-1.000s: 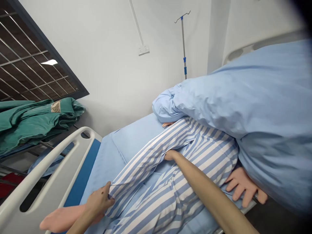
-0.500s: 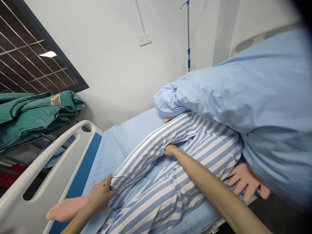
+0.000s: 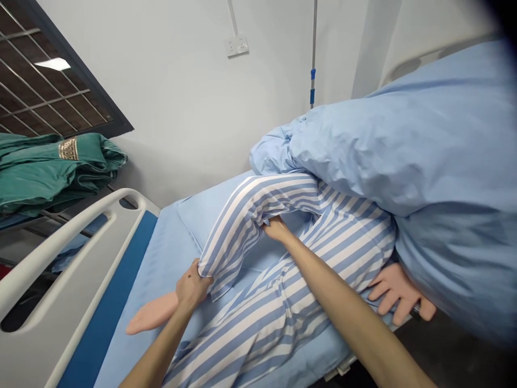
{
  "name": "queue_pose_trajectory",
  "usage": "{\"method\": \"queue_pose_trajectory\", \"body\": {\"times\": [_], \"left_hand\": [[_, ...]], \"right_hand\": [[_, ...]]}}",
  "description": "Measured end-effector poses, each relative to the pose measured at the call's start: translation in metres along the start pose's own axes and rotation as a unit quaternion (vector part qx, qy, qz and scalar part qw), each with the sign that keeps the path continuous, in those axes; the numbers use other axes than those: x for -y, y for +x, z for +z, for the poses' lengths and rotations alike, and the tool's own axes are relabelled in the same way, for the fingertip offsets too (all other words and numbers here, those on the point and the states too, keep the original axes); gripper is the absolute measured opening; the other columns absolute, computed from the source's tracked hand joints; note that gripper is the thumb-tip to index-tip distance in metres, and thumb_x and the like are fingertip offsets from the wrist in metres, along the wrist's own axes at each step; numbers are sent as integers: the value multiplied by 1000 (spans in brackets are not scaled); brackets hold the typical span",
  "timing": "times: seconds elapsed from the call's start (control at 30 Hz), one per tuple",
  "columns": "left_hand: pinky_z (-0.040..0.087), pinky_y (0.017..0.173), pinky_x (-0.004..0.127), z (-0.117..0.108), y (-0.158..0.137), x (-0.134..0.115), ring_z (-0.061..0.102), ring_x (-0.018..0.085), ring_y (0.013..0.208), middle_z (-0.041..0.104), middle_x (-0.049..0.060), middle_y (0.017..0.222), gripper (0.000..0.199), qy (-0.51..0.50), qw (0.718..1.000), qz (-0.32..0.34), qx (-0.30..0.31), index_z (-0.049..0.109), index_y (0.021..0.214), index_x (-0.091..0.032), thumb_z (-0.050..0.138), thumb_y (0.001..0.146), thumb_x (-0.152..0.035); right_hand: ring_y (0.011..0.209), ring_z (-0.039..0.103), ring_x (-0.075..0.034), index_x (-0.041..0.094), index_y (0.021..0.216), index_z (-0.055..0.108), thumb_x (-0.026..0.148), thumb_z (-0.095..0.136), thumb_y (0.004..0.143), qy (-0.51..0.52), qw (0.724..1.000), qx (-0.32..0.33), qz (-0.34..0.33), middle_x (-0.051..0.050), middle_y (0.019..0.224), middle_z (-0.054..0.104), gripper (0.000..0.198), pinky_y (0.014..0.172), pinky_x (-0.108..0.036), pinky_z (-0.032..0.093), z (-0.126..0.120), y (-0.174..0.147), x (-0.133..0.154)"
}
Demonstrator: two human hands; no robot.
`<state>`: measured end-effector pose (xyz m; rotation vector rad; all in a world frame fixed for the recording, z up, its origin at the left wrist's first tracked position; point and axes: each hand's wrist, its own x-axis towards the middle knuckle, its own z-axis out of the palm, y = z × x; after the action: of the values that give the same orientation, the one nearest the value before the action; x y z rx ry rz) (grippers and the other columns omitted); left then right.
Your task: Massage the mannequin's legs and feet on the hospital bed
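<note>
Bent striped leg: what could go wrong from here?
1. The right hand is under the knee; if it slips, the striped leg could drop toward the mattress.
2. The left hand grips at the trouser cuff, so fabric might slide and loosen the hold.
3. The manikin's hand lies at the bed's edge, fingers overhanging; it could get snagged or knocked if someone passes.
</note>
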<state>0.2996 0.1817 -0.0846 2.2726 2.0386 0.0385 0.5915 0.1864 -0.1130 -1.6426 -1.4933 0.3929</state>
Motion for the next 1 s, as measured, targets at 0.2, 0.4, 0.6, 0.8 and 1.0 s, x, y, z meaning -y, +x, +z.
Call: {"method": "queue_pose_trajectory", "body": {"times": [0.2, 0.4, 0.6, 0.8, 1.0], "left_hand": [[34, 57, 25, 14, -3, -34, 54, 19, 71, 59, 1, 80, 33, -107, 994, -5, -36, 43, 97, -25, 47, 64, -25], [33, 57, 24, 29, -3, -65, 53, 17, 71, 58, -1, 77, 32, -142, 987, -25, -66, 43, 95, -25, 51, 64, -23], [34, 57, 24, 31, -3, -64, 53, 17, 71, 58, -1, 77, 34, -150, 986, -18, -69, 42, 97, -26, 51, 64, -25], [34, 58, 24, 27, -2, -57, 54, 18, 74, 59, 0, 81, 39, -130, 990, -7, -50, 42, 100, -26, 50, 63, -24], [35, 61, 25, 14, -7, -22, 55, 19, 79, 60, 0, 87, 39, -81, 996, 7, -32, 41, 104, -27, 47, 65, -23]], "right_hand": [[118, 33, -24, 16, 123, 40, 28, 50, 72, 48, 997, -66, -10, -9, 129, 38, 54, 96, -37, 31, 1, 8, -5], [122, 29, -23, 22, 130, 26, 29, 45, 76, 107, 983, -145, -34, -8, 134, 30, 58, 95, -40, 32, -4, 8, -8], [124, 26, -23, 23, 132, 21, 32, 46, 74, 97, 983, -158, -12, -8, 136, 27, 63, 95, -40, 33, -3, 5, -9], [120, 32, -24, 18, 124, 36, 33, 49, 72, 43, 988, -140, 38, -10, 128, 38, 55, 95, -39, 33, -8, 4, -13], [114, 40, -28, 12, 105, 56, 42, 45, 76, -98, 987, -48, 116, -13, 107, 57, 43, 96, -37, 31, -7, 4, -18]]}}
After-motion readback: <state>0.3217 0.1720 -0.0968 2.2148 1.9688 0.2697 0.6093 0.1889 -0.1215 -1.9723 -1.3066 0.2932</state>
